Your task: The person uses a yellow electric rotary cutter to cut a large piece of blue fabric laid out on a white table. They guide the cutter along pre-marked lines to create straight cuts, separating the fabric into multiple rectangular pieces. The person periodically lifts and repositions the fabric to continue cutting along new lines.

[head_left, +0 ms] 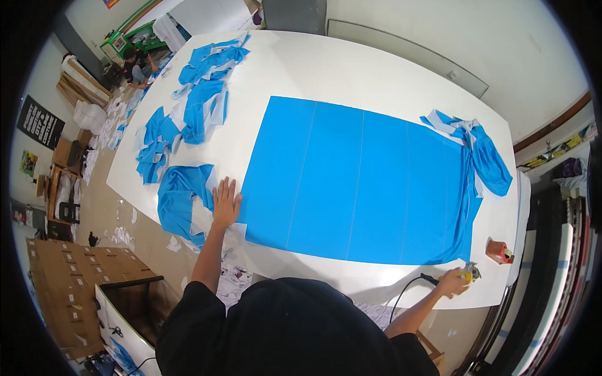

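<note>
A large blue fabric sheet [326,182] with pale lines across it lies spread on the white table [269,66]; its right end is bunched in folds. My left hand [226,202] rests flat, fingers spread, between the sheet's left edge and a crumpled blue fabric piece [179,197]. At the near right corner of the sheet, my right hand [453,283] is wrapped round a small corded electric fabric cutter [471,271] with a yellow body and a metal head. Its black cord [404,289] runs back toward me.
Blue and white offcuts [204,106] lie along the table's left side, and another crumpled piece [489,160] at the right. A red box-like object [499,251] sits near the right edge. Cardboard boxes [81,282] stand at lower left. Another person [137,67] crouches far left among scraps.
</note>
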A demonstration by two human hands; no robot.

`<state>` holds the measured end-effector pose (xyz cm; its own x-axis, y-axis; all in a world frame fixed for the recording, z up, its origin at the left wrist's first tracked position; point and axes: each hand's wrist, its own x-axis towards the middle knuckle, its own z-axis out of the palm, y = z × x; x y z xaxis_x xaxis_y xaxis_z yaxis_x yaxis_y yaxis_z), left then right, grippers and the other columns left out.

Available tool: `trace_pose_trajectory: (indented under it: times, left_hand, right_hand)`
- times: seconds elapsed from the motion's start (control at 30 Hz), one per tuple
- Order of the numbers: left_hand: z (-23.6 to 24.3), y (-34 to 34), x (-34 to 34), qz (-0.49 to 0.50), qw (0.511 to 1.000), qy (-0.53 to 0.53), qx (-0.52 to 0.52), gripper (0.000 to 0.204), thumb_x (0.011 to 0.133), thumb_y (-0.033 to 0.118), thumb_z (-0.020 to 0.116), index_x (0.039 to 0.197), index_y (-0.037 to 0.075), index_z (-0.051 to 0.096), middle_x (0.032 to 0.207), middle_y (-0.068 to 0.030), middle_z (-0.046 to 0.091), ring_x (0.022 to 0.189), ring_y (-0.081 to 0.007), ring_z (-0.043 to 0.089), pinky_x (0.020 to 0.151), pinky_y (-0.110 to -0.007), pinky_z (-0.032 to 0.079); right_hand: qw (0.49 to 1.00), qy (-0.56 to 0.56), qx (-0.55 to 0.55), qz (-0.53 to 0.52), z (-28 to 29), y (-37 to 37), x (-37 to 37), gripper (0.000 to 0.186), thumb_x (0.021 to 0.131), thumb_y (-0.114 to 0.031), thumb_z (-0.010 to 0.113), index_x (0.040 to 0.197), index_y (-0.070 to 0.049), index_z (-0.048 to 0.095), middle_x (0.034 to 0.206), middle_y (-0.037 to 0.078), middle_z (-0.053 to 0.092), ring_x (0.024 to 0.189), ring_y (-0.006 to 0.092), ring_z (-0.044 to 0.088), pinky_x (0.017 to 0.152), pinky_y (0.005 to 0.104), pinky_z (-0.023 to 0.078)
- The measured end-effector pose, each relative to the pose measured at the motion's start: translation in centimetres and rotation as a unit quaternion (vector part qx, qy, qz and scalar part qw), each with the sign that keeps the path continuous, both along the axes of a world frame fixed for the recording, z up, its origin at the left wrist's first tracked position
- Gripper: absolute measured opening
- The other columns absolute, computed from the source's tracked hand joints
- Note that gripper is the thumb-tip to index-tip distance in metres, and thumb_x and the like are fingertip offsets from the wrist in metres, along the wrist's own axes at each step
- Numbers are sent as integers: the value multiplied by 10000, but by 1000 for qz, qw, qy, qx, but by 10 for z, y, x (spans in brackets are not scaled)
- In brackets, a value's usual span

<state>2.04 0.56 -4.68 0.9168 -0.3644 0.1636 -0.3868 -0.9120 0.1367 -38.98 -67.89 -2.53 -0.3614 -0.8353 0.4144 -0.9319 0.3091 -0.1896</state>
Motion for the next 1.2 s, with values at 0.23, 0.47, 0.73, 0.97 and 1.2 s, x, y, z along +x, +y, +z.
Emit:
trace_pose_trajectory:
  times: [0.23,0.47,0.73,0.97,1.2]
  left_hand:
    - [15,25,-19,168,986,23,9,645,996,457,560,1570,193,428,1630,-234,331,1535,-450,225,1141,-781,140]
    - [-15,118,-35,186,982,25,-5,599,1025,468,523,1563,217,438,1604,-260,356,1508,-493,262,1133,-776,203]
    - [-9,205,107,303,945,-69,101,578,1030,382,540,1538,116,468,1610,-247,357,1485,-463,333,1161,-667,281]
    - [8,53,82,-117,985,22,-122,840,958,577,615,1603,106,353,1659,-249,265,1516,-478,259,1174,-660,260]
    - [-9,11,25,-257,953,153,52,1229,697,828,708,1644,181,267,1708,-223,118,1562,-481,107,1210,-683,146]
  right_hand:
    - [778,-590,204,69,-65,-86,-112,745,888,-570,735,1368,-34,539,1246,141,656,1111,349,659,896,517,586]
    - [571,-781,196,162,-26,-29,-114,616,964,-376,699,1427,-47,461,1126,157,637,1021,327,656,817,394,620]
    - [598,-719,179,305,56,221,-50,536,1000,-382,598,1429,-79,489,1206,110,617,1028,246,646,714,336,585]
    - [685,-546,351,331,103,372,30,365,970,-270,676,1241,-55,560,974,130,644,778,262,718,610,381,602]
    - [744,-188,370,524,99,518,79,497,890,-253,756,1228,39,537,1008,286,698,949,453,705,791,496,556]
